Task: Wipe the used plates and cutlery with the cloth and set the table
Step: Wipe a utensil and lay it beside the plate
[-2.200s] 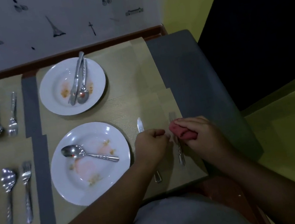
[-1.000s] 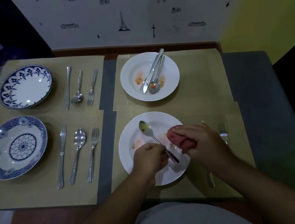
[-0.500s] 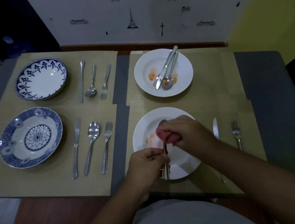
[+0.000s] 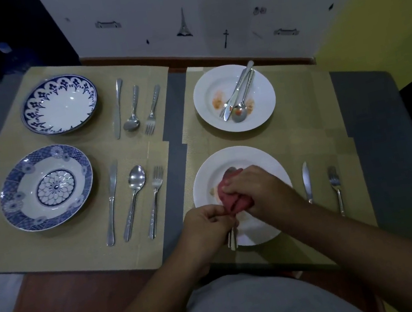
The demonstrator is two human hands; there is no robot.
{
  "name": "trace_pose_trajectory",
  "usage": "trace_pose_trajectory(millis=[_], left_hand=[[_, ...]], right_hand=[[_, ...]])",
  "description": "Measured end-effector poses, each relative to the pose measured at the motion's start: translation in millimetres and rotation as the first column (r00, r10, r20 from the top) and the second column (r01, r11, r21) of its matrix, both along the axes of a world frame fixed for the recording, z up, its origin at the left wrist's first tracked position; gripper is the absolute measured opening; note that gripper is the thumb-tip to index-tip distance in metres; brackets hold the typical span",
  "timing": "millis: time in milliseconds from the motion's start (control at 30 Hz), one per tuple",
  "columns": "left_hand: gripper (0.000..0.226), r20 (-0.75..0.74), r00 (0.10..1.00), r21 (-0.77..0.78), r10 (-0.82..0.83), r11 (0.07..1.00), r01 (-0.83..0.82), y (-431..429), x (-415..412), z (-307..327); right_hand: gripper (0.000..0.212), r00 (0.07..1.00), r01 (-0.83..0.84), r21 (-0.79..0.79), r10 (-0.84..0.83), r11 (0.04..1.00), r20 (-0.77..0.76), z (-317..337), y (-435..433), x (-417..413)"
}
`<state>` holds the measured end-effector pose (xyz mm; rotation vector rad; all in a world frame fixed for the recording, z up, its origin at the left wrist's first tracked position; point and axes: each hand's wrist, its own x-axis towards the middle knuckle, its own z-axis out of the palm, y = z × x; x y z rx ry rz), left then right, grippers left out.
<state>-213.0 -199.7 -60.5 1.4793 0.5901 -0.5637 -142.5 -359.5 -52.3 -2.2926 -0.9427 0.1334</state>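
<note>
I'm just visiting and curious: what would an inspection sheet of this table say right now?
Surface: tan placemats on a grey table.
Job's things: red cloth wrapped round a spoon over the near white plate; far white plate stained, dirty cutlery lying in it; knife and fork laid right of the near plate.
Clutter: nothing seen.
Grips: left hand grips the spoon's handle; right hand holds the cloth.
Cables: nothing seen.
Surroundings: blue-patterned plates with cutlery sets at left; illustrated wall behind.
</note>
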Motion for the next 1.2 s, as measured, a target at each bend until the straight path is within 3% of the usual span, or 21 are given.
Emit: trace_pose_trajectory(millis=[133,267,433,567,667,833,900,1033,1200], left_hand=[[0.013,-0.029,0.999,-0.043,0.026,0.999,-0.027,5,-1,-2],[0.012,-0.118,0.993,-0.108,0.030,0.993,-0.043,8,5,-6],[0.018,-0.197,0.975,-0.079,0.103,0.990,-0.121,3,14,-10],[0.016,-0.140,0.988,-0.006,0.071,0.997,-0.072,2,17,-8],[0.022,-0.134,0.986,-0.053,0.098,0.993,-0.106,-1,18,-3],[0.024,-0.113,0.991,-0.105,0.078,0.990,-0.090,-3,14,-1],[0.024,-0.085,0.995,-0.071,0.049,0.996,-0.055,-2,12,-2],[0.025,-0.046,0.999,-0.024,-0.023,0.999,0.022,-2,9,0],[0.028,-0.017,0.999,0.003,-0.028,1.000,0.028,-3,6,-3]], right_hand=[[0.036,0.993,0.113,-0.034,-0.112,0.993,0.032,-4,-11,15],[0.053,0.955,0.294,0.000,-0.294,0.956,-0.028,4,-16,22],[0.050,0.968,0.250,0.065,-0.249,0.966,-0.035,14,-18,16],[0.049,0.968,0.249,-0.020,-0.249,0.968,0.017,13,-18,7],[0.052,0.952,0.292,-0.068,-0.284,0.954,0.113,15,-15,-3],[0.044,0.999,0.024,-0.159,-0.018,0.987,0.041,-3,-18,-10],[0.041,1.000,0.017,-0.152,-0.013,0.988,0.026,4,-16,-7],[0.036,0.978,0.209,-0.074,-0.209,0.975,0.017,20,-13,3],[0.035,0.997,-0.033,-0.157,0.043,0.987,0.061,1,-14,-14]])
